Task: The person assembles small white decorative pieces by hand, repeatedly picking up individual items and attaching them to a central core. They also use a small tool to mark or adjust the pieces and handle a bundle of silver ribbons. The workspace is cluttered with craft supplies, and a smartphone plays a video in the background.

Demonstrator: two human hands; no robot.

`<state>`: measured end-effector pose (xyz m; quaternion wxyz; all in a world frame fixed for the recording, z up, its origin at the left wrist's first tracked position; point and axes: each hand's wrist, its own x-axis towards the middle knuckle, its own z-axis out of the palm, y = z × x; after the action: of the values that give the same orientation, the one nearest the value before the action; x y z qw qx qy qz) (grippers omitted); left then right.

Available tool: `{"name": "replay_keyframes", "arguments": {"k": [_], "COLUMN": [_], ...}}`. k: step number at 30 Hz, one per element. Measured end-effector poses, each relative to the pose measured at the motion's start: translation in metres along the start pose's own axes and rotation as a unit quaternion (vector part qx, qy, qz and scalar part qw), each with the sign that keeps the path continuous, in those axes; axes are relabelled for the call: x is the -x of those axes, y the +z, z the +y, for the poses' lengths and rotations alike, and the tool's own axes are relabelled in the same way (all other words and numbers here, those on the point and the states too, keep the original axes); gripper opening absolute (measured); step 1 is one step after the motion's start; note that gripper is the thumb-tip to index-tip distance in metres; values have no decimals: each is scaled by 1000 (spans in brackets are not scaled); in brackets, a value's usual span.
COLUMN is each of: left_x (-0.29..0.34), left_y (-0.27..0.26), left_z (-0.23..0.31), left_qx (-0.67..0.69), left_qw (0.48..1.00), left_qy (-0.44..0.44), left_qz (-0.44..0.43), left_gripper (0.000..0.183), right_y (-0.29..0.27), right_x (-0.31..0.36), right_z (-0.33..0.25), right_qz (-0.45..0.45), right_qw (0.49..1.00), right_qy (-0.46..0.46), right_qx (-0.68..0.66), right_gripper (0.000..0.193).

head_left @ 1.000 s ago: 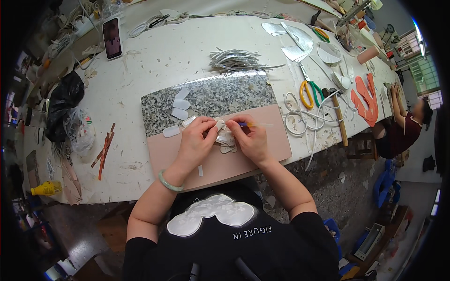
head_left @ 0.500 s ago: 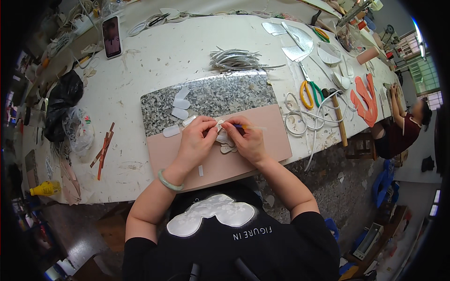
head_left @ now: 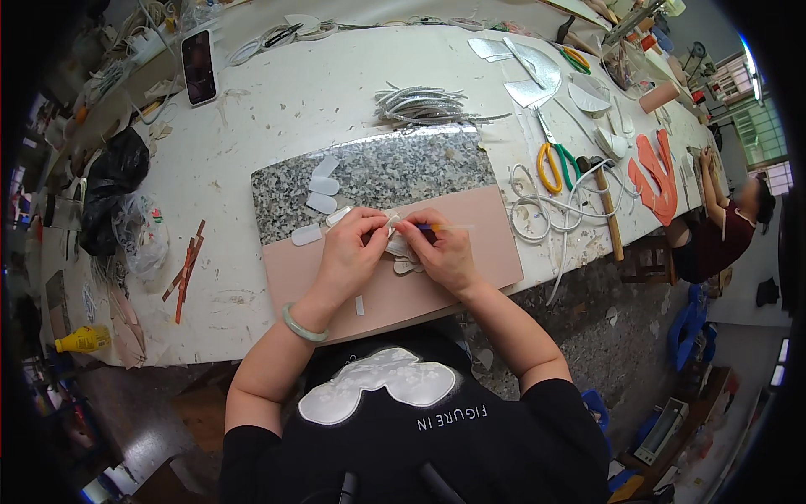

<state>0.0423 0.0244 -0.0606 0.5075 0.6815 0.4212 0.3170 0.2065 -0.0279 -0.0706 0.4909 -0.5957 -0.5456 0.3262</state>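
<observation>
Whitish material [head_left: 393, 222] is being pinched by the left hand [head_left: 351, 252] and right hand [head_left: 445, 256] over the pink board [head_left: 495, 244], toward its far edge, with a slender tool [head_left: 433, 227] being gripped by the right.

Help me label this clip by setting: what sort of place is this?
Probably a small workshop, perhaps for leather or shoe parts: scissors, a hammer and cut coral-coloured pieces lie on a stained white workbench.

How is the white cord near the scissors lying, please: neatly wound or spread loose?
Spread loose: the white cord lies in open, overlapping loops on the table, and one strand reaches past the table's edge.
</observation>
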Motion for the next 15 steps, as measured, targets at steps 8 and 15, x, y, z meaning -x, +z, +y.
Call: {"name": "replay_keyframes", "arguments": {"k": [8, 15], "left_x": [10, 23], "left_y": [11, 15], "left_z": [7, 15], "left_qx": [-158, -255], "left_qw": [967, 928], "left_qy": [195, 270], "left_qz": [45, -1], "left_gripper": [18, 27], "right_y": [-53, -153], "right_x": [-24, -59], "right_z": [-1, 51], "right_qz": [207, 180], "right_qw": [967, 907], "right_qy": [42, 76], "right_qx": [-143, 374], "right_gripper": [22, 37]}}
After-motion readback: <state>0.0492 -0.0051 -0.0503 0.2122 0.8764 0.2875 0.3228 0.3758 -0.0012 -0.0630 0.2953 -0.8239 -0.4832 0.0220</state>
